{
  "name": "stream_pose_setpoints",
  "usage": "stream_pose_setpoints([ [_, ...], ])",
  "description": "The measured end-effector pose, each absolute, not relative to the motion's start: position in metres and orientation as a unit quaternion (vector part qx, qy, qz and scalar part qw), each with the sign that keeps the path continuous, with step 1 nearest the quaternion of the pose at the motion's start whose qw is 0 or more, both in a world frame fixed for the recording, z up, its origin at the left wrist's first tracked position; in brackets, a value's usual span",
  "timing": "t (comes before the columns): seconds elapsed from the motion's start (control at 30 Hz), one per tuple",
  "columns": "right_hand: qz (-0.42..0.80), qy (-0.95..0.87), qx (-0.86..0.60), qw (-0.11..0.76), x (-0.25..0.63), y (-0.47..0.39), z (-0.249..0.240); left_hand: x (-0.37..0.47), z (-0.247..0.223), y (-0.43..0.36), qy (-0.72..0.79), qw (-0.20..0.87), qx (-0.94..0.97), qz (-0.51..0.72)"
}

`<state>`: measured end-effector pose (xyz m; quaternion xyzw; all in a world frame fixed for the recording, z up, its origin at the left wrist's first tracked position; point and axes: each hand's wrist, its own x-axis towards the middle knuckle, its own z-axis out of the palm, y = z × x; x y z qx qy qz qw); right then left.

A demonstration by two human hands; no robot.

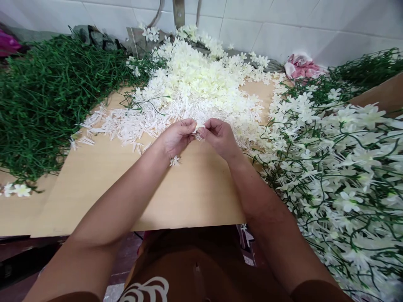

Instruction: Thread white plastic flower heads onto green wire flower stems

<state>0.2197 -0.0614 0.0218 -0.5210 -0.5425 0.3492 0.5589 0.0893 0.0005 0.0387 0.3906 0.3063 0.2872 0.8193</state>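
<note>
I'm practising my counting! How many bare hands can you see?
2: the left hand and the right hand, in front of the heap of white fabric flowers, fingertips at a small white piece between them.

Before our hands, glossy smooth wall tiles [286, 42]; beneath them, matt, smooth, cardboard-like tabletop [189, 188].

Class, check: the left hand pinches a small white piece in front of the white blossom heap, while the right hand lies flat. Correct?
No: the head view shows the right hand also pinching the small white piece. The left hand and white blossom heap are as stated.
</note>
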Motion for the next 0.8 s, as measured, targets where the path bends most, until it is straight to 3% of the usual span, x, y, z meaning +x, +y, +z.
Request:
stream_pose_setpoints([
  [0.23,0.395,-0.530,-0.481,0.576,0.218,-0.062,0.025,0.089,0.037,0.000,0.295,0.828,0.378,0.292],
  [0.37,0.349,-0.535,-0.475,0.605,0.225,-0.066,0.030,0.087,0.039,0.001,0.316,0.831,0.358,0.286],
  [0.57,0.300,-0.592,-0.493,0.562,0.227,-0.065,0.025,0.089,0.039,-0.001,0.342,0.847,0.335,0.233],
  [0.8,0.298,-0.581,-0.473,0.591,0.222,-0.064,0.022,0.082,0.049,-0.003,0.367,0.811,0.397,0.225],
])
